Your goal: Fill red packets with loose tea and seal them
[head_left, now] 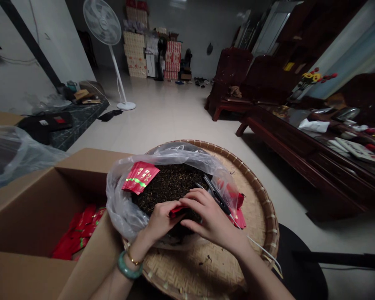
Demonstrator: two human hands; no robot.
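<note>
In the head view, my left hand (163, 220) grips a small red foil tea packet (176, 211) over a clear plastic bag (120, 208) of dark loose tea leaves (168, 183). My right hand (211, 214) meets the same packet from the right, its fingers curled along the edge and thumb below; the packet is mostly hidden. A fanned stack of red packets (140, 177) lies on the bag's left side. Beside my right hand, a black clamp-like tool (217, 193) with a white cord rests on the bag. More red packets (240, 218) lie to its right.
A round woven bamboo tray (256, 187) carries the bag. At left stands an open cardboard box (28, 221) with red packets (81, 229) inside. A dark wooden table (278, 146) is at right, and a white standing fan (114, 62) stands farther back.
</note>
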